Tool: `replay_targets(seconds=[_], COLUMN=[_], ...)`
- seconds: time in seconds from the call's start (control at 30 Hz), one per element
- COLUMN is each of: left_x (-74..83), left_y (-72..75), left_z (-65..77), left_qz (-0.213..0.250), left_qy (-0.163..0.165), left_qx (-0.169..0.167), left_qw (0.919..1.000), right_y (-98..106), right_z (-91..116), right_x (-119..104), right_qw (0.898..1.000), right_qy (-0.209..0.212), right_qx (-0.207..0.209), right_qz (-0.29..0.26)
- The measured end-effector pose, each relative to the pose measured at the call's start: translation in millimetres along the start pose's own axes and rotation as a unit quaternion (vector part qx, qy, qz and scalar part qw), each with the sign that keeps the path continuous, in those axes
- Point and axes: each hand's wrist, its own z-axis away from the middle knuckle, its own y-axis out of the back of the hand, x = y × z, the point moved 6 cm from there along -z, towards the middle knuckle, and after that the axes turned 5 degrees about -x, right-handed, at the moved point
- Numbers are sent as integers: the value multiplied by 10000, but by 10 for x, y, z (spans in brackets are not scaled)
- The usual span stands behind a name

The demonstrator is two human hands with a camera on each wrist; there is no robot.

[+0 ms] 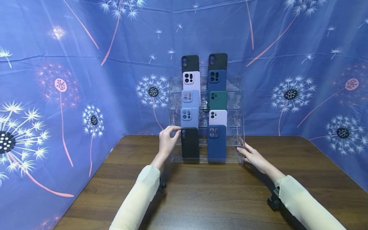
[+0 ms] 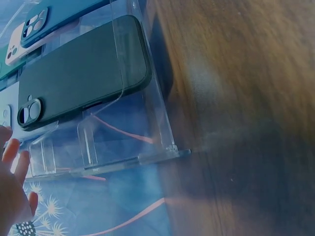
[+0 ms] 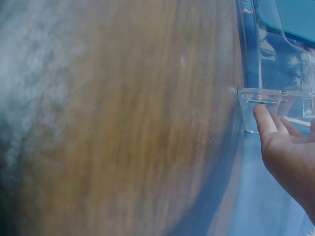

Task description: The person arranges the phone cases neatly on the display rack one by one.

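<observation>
A clear tiered display stand [image 1: 235,140] holds two columns of phone cases. In the head view, my left hand [image 1: 168,140] is at the stand's left side, fingertips beside the upper left corner of a front black phone case [image 1: 190,143]. That same black case [image 2: 83,78] leans in the lowest tier in the left wrist view, with my left hand [image 2: 15,191] partly cut off and its fingers extended. At the lower right side of the stand, my right hand [image 1: 253,156] touches the clear panel; its fingers [image 3: 266,123] look mostly straight in the right wrist view.
Beside the black case stands a dark blue case [image 1: 217,147]. Light blue [image 1: 189,119], white [image 1: 218,118], green [image 1: 218,100] and other cases rise in tiers behind. The stand rests on a brown wooden table [image 1: 201,198], with a blue dandelion-print cloth [image 1: 138,38] behind.
</observation>
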Motion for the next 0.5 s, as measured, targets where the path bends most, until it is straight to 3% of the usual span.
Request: replay_targets(seconds=[0.3, 0.5], left_x=[1, 1], left_y=[58, 73], left_z=[63, 157], left_qz=[422, 707], left_qy=[-140, 198], left_qx=[154, -125], left_qw=[9989, 9972], right_y=[88, 231], right_z=[46, 149], right_x=[57, 7], right_qw=[9999, 9967], right_qy=[-8, -35], right_qx=[26, 443], right_qz=[113, 673])
